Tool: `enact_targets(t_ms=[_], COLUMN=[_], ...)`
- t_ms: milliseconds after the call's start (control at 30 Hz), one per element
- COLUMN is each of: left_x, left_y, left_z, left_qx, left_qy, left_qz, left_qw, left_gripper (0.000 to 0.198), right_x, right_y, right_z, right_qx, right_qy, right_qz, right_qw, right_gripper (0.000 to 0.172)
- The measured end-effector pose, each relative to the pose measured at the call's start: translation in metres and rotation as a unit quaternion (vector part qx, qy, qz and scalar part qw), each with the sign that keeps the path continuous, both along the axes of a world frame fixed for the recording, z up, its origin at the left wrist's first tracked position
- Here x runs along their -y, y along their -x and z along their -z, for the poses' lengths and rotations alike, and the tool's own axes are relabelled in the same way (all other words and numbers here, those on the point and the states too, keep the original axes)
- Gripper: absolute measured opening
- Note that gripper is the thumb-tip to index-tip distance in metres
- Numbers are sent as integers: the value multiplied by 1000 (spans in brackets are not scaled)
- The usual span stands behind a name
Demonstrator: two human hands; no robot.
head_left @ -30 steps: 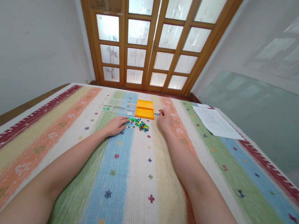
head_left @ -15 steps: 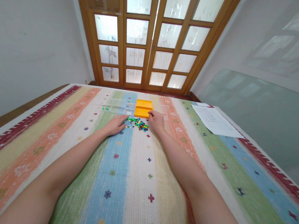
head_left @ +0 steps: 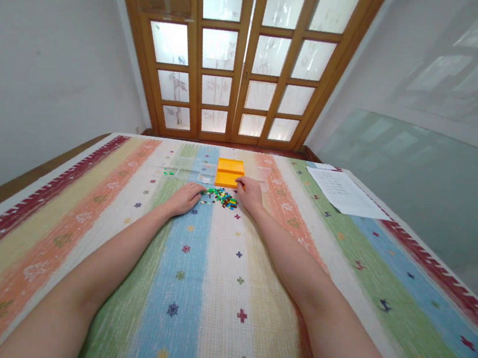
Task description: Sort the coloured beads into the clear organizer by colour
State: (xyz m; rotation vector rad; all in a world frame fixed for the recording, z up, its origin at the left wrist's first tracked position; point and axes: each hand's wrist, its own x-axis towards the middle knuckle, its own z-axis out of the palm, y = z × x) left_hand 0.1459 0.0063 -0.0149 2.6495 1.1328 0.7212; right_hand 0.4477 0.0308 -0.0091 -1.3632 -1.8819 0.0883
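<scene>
Small building bricks (head_left: 224,197) in green, yellow, blue and brown lie in a loose pile on the striped tablecloth. My left hand (head_left: 187,198) rests at the pile's left edge, its thumb and fingers drawn together beside the green pieces; anything between them is too small to make out. Behind the pile stands an open orange box (head_left: 230,167), its two shallow halves one behind the other. My right hand (head_left: 250,194) is at the box's front right corner with the fingertips pinched together. What that pinch holds, if anything, cannot be seen.
A clear plastic tray (head_left: 186,175) with compartments stands left of the orange box, a few green bricks in one of them. Another clear tray (head_left: 261,185) shows behind my right hand. Printed white sheets (head_left: 343,191) lie at the table's far right. Wooden glass doors (head_left: 244,74) stand beyond.
My left thumb has closed in toward the fingers at the pile's edge. My right hand has shifted very slightly left at the box's corner.
</scene>
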Motion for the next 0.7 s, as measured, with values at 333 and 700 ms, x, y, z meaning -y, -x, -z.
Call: enact_targets(t_ms=[333, 700], left_x=[3, 4], left_y=[-2, -1], left_z=[-6, -5], left_qx=[-17, -5], left_qy=[-5, -9], left_qz=[10, 23], left_qw=[1000, 1000], left_gripper=[40, 44], right_x=[0, 0], right_y=[0, -1], right_z=[0, 1], right_qx=[-1, -1], right_qy=[3, -2], right_qz=[-3, -8], right_qw=[1000, 1000], right_gripper=[26, 25])
